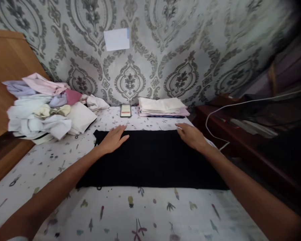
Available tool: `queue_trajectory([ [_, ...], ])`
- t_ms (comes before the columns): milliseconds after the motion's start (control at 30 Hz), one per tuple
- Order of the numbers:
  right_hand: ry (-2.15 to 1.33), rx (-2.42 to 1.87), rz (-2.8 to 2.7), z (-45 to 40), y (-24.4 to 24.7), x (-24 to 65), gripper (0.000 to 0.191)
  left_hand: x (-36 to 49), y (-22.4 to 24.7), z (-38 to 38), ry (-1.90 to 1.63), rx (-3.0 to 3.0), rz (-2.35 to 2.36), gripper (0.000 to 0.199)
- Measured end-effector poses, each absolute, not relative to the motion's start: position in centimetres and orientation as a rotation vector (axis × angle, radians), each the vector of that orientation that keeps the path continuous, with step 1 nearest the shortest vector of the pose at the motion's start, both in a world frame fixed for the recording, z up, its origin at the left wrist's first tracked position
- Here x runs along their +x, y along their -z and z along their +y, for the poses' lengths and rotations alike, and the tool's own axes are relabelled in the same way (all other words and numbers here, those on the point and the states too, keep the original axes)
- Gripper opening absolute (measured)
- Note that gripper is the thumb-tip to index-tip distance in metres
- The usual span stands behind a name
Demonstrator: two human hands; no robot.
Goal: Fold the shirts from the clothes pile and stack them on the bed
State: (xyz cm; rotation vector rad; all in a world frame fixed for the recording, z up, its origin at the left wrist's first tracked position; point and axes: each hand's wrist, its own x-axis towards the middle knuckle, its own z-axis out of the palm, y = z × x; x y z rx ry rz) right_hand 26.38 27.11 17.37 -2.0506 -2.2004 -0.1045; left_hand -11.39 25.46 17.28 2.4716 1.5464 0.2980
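"Where's the wide black fabric piece (pixel 150 160)?"
"Flat on the white patterned cotton-looking sheet (pixel 122 217)."
"And the grip?"
"Left hand (pixel 112 139) rests palm-down, thumb apart, probably steadying it; right hand (pixel 192 136) meets the far edge, pinching or not, I can't tell."

We see patterned grey wallpaper (pixel 155 73) bearing a white paper (pixel 117 39), what may be a phone (pixel 125 110) lying below, wooden furniture (pixel 12 60) at left, and a white cable (pixel 240 102) curving across dark red furniture (pixel 253 147) at right.
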Motion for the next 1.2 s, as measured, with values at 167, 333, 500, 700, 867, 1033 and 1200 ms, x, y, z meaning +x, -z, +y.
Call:
queue_trajectory([
  [167,0.092,-2.124,-2.188,28.4,-12.7,26.4,0.06,-15.6,-14.3,25.6,-0.165,2.436,1.945,0.079],
  [333,0.058,-2.178,-2.19,28.5,-11.7,27.7,0.065,-17.2,-13.4,25.5,-0.184,2.345,2.065,0.085],
  [500,0.027,-2.192,-2.186,28.6,-11.9,27.5,0.066,-17.6,-13.9,25.4,-0.142,2.22,2.109,0.086],
  [700,0.095,-2.164,-2.112,27.8,-12.8,26.6,0.062,-20.8,-14.0,26.3,-0.342,2.183,2.083,0.073],
  [867,0.014,-1.818,-2.226,26.0,-15.6,18.6,0.058,-23.1,-15.2,26.7,-0.749,2.022,1.951,0.066],
  [1033,-0.267,-1.222,-2.481,23.8,-17.7,7.3,0.044,-22.5,-16.4,25.9,-0.814,2.3,1.697,0.052],
  [1200,-0.275,-1.334,-2.51,23.3,-17.3,3.2,0.027,-22.3,-16.4,25.3,-0.576,2.457,1.484,0.037],
])
